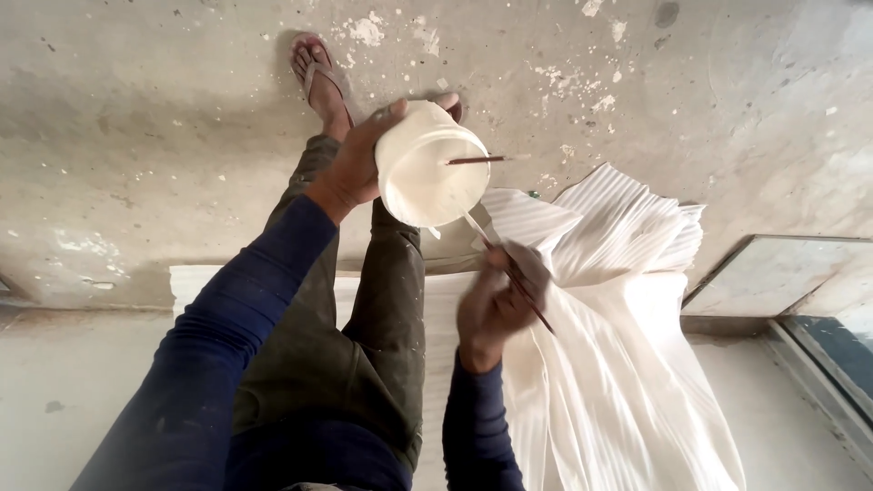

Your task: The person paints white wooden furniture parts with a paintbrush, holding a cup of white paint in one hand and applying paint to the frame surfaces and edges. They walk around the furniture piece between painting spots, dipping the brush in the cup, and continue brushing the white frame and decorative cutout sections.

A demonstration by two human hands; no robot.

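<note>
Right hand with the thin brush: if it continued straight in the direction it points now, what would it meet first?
Probably the white container held by the left hand; the right hand aims its brush up toward the rim, though depth is unclear.

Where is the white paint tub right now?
In the head view, the white tub sits centre-top, held in the left hand above the person's knees, with a brush resting across its rim.

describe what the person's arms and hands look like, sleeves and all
Both arms wear long dark navy blue sleeves of a plain, slightly creased fabric that end at the wrists. The left hand and right hand are bare: no gloves, rings or watch show. No logos or markings are visible on the sleeves.
</note>
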